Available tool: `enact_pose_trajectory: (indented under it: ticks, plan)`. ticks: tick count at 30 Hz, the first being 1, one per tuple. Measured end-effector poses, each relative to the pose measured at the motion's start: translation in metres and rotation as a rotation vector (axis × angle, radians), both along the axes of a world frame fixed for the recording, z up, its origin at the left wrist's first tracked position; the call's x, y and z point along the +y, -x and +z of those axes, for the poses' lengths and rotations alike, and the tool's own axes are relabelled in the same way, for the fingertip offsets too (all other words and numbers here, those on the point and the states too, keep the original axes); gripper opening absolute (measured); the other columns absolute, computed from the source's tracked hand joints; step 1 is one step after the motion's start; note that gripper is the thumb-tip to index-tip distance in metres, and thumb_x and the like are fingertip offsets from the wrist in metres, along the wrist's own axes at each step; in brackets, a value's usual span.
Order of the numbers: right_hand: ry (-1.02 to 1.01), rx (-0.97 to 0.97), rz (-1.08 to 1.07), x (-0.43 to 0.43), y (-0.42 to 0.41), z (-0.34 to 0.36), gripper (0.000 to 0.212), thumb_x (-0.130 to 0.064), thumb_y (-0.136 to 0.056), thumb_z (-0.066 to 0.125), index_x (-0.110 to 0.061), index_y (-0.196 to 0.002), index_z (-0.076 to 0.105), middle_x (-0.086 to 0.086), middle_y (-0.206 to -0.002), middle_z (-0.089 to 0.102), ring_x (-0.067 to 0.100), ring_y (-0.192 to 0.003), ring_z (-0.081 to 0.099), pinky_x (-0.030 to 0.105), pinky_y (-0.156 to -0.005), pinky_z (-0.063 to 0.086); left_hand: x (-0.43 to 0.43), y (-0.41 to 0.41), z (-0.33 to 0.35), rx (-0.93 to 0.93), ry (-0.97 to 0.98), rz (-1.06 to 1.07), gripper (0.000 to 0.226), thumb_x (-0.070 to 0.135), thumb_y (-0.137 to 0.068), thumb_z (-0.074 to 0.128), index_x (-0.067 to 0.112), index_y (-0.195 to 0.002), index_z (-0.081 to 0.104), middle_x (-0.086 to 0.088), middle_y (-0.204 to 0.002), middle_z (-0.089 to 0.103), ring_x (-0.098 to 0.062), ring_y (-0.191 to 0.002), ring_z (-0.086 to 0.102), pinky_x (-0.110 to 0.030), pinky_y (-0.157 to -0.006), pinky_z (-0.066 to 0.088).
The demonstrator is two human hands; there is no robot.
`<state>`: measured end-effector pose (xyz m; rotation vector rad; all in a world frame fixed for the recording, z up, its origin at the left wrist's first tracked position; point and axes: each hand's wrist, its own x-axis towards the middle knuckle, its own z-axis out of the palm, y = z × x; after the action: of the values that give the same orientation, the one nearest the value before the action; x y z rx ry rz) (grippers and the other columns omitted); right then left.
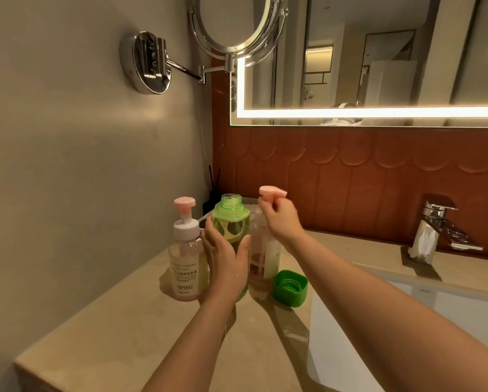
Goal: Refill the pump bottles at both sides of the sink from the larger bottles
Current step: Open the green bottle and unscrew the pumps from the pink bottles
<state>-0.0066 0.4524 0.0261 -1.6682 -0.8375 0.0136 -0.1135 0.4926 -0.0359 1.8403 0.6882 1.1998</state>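
On the beige stone counter, to the left of the white sink, three bottles stand close together near the corner of the wall. The left hand grasps the green bottle around its middle, with the thumb on the right side and the fingers curled around the left side. This bottle is upright, its threaded neck is uncovered, and yellow-green liquid fills most of it; whether its base rests on the counter is not clear, because the hand covers it. Its green cap lies on the counter beside the sink edge, with the inner side turned up. Just to the right of the green bottle stands a clear pump bottle, touching it or almost touching it. The right hand is above this bottle, and its fingertips pinch the stem under the pink pump head; I cannot tell if the pump is screwed in or already loose. At the left of the green bottle, next to the left hand's fingers, stands a second pump bottle with a pink head, a white collar and printed letters on the front. Behind the bottles, in the corner, there is a dark reed diffuser. A chrome faucet stands behind the sink on the right. On the wall, a round mirror hangs on a folding arm, beside a lit wall mirror.
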Motion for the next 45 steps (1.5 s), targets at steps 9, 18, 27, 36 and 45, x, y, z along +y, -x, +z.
enact_pose_trajectory:
  ticks: [9,18,27,36,45]
  plan:
    - [-0.072,-0.172,-0.004,-0.041,0.009,0.048,0.026,-0.028,-0.096,0.047,-0.005,-0.099,0.059,0.013,-0.1,0.065,0.025,-0.088,0.061,0.043,-0.082,0.052,-0.004,0.01,0.005,0.013,0.025,-0.024,0.097,0.034,-0.087,0.061,0.025,-0.147,-0.014,-0.001,-0.157,-0.014,-0.022,-0.145,-0.005,-0.043,-0.116,0.009]
    - [0.004,-0.152,0.06,-0.105,0.063,0.023,0.025,-0.03,-0.096,0.046,-0.011,-0.1,0.061,0.0,-0.096,0.064,0.008,-0.083,0.059,0.017,-0.064,0.048,-0.031,0.046,0.014,-0.043,-0.076,-0.141,0.072,0.062,-0.086,0.043,0.032,-0.145,0.015,0.0,-0.151,0.026,-0.021,-0.137,0.03,-0.049,-0.111,0.031]
    - [0.071,-0.102,0.213,-0.135,0.12,-0.014,0.015,-0.025,-0.096,0.047,-0.018,-0.1,0.06,-0.004,-0.095,0.064,0.007,-0.087,0.061,0.015,-0.069,0.051,-0.071,0.11,-0.002,0.257,-0.005,-0.564,0.091,0.06,-0.062,0.074,0.043,-0.135,0.023,0.012,-0.144,0.035,-0.008,-0.133,0.032,-0.034,-0.108,0.033]
    - [0.113,0.018,0.27,-0.128,0.148,-0.015,0.022,-0.039,-0.084,0.063,-0.022,-0.094,0.056,-0.005,-0.089,0.059,0.011,-0.087,0.057,0.018,-0.069,0.045,-0.1,0.107,-0.015,-0.033,0.29,-0.597,0.063,0.012,-0.086,0.065,0.035,-0.135,0.032,0.012,-0.117,0.057,-0.004,-0.102,0.058,-0.02,-0.067,0.056]
    - [0.13,0.086,0.388,-0.126,0.133,-0.01,0.004,-0.019,-0.087,0.062,-0.017,-0.086,0.058,0.002,-0.083,0.06,0.013,-0.083,0.058,0.023,-0.069,0.047,-0.09,0.102,-0.031,0.076,0.201,-0.501,0.08,0.013,-0.059,0.086,0.031,-0.124,0.043,0.011,-0.117,0.061,-0.01,-0.112,0.056,-0.031,-0.095,0.047]
